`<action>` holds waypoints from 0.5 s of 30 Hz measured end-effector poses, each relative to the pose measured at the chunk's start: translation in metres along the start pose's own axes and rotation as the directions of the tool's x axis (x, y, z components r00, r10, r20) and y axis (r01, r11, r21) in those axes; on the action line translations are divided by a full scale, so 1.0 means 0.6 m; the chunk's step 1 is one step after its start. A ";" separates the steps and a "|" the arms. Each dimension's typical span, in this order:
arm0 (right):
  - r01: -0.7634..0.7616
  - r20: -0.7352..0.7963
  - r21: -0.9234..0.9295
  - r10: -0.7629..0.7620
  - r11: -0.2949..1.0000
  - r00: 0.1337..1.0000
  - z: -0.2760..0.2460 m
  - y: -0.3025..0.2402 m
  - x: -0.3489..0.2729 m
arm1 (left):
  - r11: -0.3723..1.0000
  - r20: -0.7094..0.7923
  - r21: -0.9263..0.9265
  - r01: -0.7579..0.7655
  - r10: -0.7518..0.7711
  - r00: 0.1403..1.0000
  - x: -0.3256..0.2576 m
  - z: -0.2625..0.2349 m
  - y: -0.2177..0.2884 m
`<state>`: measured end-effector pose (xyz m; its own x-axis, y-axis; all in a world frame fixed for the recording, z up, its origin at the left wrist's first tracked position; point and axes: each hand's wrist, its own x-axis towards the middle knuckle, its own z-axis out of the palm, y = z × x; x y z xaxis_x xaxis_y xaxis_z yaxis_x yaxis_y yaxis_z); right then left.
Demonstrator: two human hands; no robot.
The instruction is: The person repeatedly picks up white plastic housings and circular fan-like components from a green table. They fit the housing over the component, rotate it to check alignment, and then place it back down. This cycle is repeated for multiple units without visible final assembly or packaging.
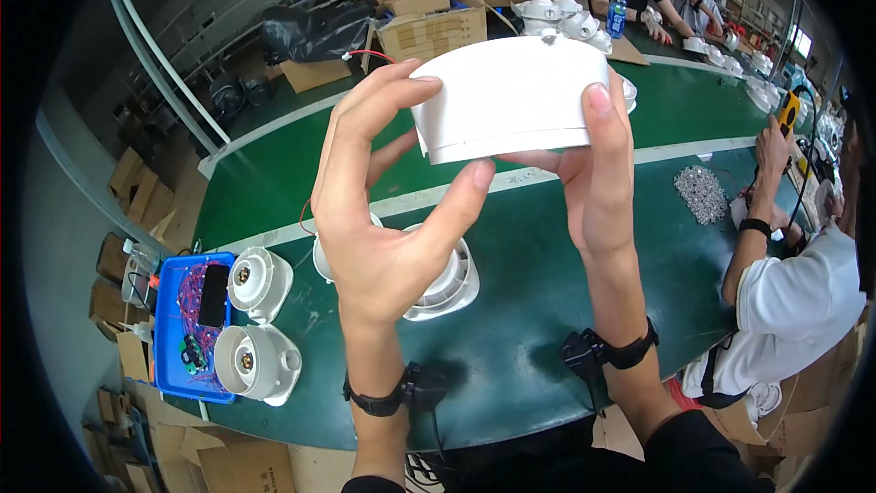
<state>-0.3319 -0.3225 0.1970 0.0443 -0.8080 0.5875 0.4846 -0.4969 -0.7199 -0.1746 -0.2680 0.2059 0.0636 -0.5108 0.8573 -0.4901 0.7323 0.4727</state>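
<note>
A white plastic housing [516,96] with a smooth curved wall is held up above the bench between my two hands. Fingers of my left hand [383,192] wrap its left side, the thumb below its lower edge. My right hand [600,160] grips the right end, thumb pressed on the front wall and other fingers partly hidden behind. A thin red wire [374,53] with a small white connector sticks out past my left fingers; where it attaches is hidden. Below my left hand, partly covered by it, another white round housing [453,288] rests on the green bench [520,356].
At the left, a blue tray [187,388] holds red wires and a black object, beside two white housings [260,278]. A pile of small metal parts [701,194] lies right of centre. A co-worker in a white shirt [794,283] sits at the right, holding a yellow-black tool [788,113].
</note>
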 end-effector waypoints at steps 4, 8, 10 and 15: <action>-0.008 0.008 -0.021 0.008 1.000 1.000 -0.006 0.002 0.003 | 0.998 -0.032 -0.054 0.010 -0.012 0.999 0.000 0.006 -0.003; -0.012 0.011 -0.034 0.012 0.999 1.000 0.001 0.000 0.002 | 0.992 -0.104 -0.114 0.060 -0.072 0.992 0.002 0.008 0.001; -0.031 0.003 -0.055 0.031 0.998 1.000 -0.006 -0.001 0.002 | 0.993 -0.108 -0.109 0.056 -0.067 0.992 0.000 0.017 -0.004; -0.088 -0.018 -0.153 0.086 0.984 0.996 0.008 -0.004 -0.005 | 1.000 -0.147 0.022 -0.015 0.018 0.989 0.000 0.013 -0.014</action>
<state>-0.3293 -0.3172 0.1986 0.0705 -0.8533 0.5166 0.3395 -0.4664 -0.8168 -0.1775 -0.2778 0.2006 0.1821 -0.4252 0.8866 -0.5098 0.7302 0.4549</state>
